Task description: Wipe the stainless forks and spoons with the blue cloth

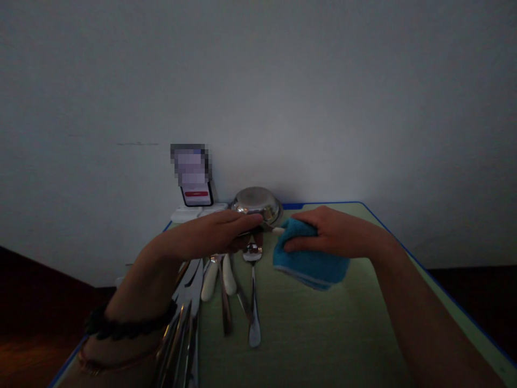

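Note:
My left hand [218,233] hovers over a row of cutlery, fingers together and closed on a utensil [278,230] whose pale tip pokes out to the right. My right hand [331,231] grips a folded blue cloth [310,258] and presses it round that tip. Under and in front of my left hand lie several pieces of cutlery: a metal spoon [253,291], white-handled pieces [220,277] and knives [186,323] along the left.
A small steel bowl [257,203] stands at the table's far edge by the wall. A phone [196,186] leans upright on a white base to its left. The table [323,334] is pale green with a blue rim.

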The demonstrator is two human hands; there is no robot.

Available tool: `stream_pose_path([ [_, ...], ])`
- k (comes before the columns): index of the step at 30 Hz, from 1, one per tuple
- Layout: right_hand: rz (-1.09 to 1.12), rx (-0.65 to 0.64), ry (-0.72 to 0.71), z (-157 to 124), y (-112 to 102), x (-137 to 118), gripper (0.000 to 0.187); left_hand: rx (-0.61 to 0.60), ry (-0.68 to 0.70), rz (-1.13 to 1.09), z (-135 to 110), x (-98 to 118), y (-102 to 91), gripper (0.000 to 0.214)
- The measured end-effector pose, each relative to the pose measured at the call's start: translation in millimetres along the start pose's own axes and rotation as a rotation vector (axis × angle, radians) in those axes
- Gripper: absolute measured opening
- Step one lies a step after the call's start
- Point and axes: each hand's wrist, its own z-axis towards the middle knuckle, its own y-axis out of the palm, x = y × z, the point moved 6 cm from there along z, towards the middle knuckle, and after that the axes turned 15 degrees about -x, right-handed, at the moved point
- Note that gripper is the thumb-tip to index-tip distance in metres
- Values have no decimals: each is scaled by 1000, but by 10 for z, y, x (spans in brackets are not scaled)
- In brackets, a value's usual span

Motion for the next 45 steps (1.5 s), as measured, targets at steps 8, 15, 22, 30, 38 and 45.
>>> stream_pose_path([
  [8,224,-27,133,-152,-19,185,32,-92,-37,-342,14,-206,90,34],
  [15,124,-91,16,-139,-13,82,29,-160,67,-240,4,-70,142,21],
  [22,130,-84,-10,-146,-25,63,26,-199,56,-85,46,59,178,21],
  [30,-7,-80,-21,-70,-2,-88,29,-146,113,-13,117,172,224,12],
  [38,6,-51,-24,-102,-30,-90,31,-200,55,-112,28,65,154,23],
  [45,15,-70,-97,-83,-19,-189,27,-263,153,-199,82,157,224,22],
])
